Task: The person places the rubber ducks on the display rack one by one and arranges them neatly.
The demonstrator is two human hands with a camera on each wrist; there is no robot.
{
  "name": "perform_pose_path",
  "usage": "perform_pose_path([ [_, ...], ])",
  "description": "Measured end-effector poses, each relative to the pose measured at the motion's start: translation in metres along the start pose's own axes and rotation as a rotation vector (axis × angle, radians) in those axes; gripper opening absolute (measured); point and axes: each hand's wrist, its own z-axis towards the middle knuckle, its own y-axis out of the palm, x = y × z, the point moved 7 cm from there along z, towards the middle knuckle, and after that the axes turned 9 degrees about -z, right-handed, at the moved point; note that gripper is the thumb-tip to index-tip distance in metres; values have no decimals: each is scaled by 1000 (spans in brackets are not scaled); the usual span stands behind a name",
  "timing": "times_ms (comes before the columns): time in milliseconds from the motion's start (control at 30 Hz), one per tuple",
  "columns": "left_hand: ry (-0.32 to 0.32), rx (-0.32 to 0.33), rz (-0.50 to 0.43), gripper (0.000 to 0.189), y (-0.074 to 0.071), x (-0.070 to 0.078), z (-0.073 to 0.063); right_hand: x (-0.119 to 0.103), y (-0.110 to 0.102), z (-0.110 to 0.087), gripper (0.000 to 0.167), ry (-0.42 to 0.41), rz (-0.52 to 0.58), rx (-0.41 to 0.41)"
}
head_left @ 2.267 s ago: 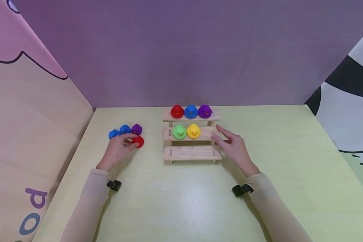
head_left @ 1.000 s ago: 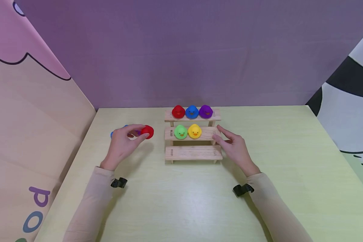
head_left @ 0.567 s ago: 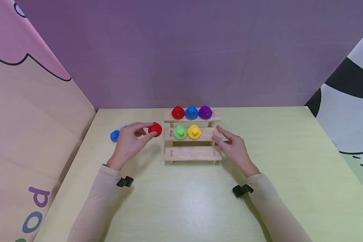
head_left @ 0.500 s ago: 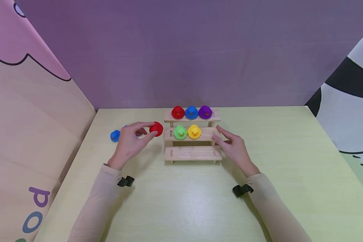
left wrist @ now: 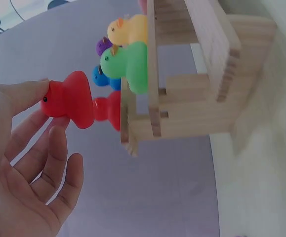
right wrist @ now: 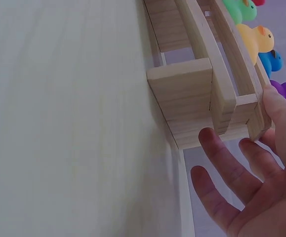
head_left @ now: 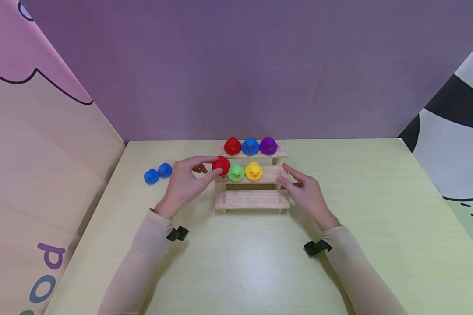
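My left hand (head_left: 186,183) pinches a red rubber duck (head_left: 221,166) between thumb and index finger at the left end of the middle step of a wooden stepped stand (head_left: 252,199). In the left wrist view, this red duck (left wrist: 69,100) hangs apart from the stand, its other fingers loosely bent. On the middle step sit a green duck (head_left: 235,172) and a yellow duck (head_left: 254,171). The top step bears a red duck (head_left: 232,146), a blue duck (head_left: 250,146) and a purple duck (head_left: 268,145). My right hand (head_left: 305,192) grips the middle step's right end (right wrist: 259,121) with thumb and index finger.
Two blue ducks (head_left: 151,176) stand on the pale table (head_left: 236,262) at the left, behind my left forearm. The lowest step carries no duck. A purple backdrop (head_left: 260,70) rises behind the table, with printed panels on both sides.
My left hand has lifted the red duck from the table at the left and carried it rightward to the middle step. The right hand stays at the stand.
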Motion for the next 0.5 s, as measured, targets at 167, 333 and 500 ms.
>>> perform_pose_path([
  [167,-11,-40,-33,37,14,8,3,1,-1,-2,66,12,0,-22],
  [333,-6,-83,-54,35,30,19,10,0,-3,-4,66,6,2,-19],
  [500,-12,-126,-53,35,47,28,17,-1,-4,-4,66,-4,-13,-10],
])
